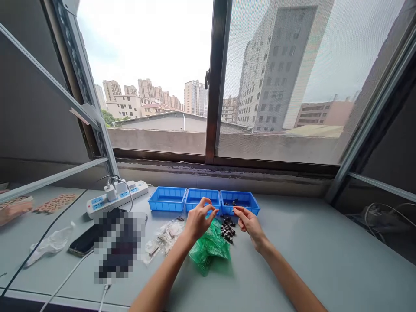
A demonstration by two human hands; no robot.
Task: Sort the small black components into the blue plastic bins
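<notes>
My left hand (199, 220) hovers over the green plastic bag (212, 247), thumb and index finger brought together in a pinch. Anything between those fingertips is too small to make out. To its right, my right hand (248, 223) is also closed in a pinch, at the front edge of the right blue bin (242, 199); what it holds is too tiny to name. A few small dark pieces lie in that bin. Between my hands sits a pile of small black and silver parts (228, 229). The middle blue bin (203, 196) is partly hidden behind my left hand.
The left blue bin (167, 199) stands beside the others. Clear bags with small metal pieces (164, 236) lie left of my forearm. Farther left are a power strip (118, 197), a phone (86, 238), cables and crumpled plastic (52, 245). Another person's hand (16, 210) is at far left.
</notes>
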